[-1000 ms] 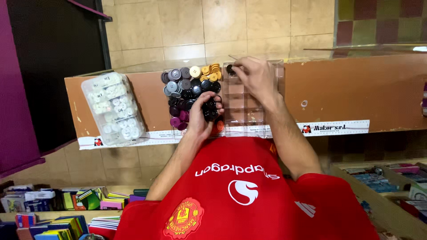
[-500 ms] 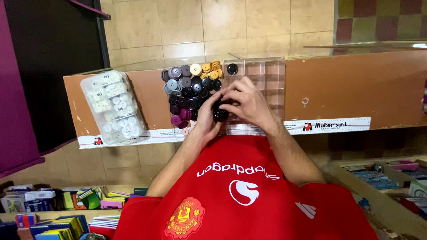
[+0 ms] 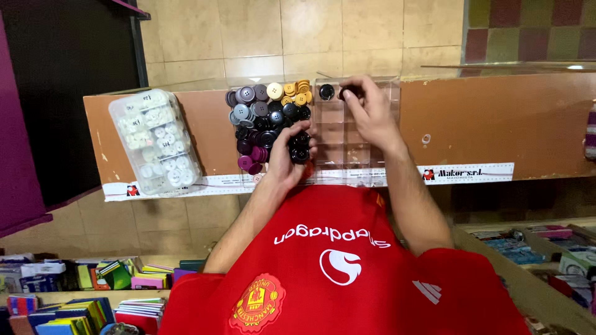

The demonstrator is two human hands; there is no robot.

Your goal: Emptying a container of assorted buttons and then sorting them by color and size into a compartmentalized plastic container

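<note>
Brown counter (image 3: 496,124), clear compartment box (image 3: 355,133), loose buttons (image 3: 267,118).
Your left hand (image 3: 287,160) cups a stack of black buttons (image 3: 300,147) beside the pile; your right hand (image 3: 372,111) pinches one dark button (image 3: 349,93) over the box's far row.

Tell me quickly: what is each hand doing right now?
Left hand: closed around a stack of dark buttons.
Right hand: fingertips pinching a dark button over the clear compartment box.
</note>
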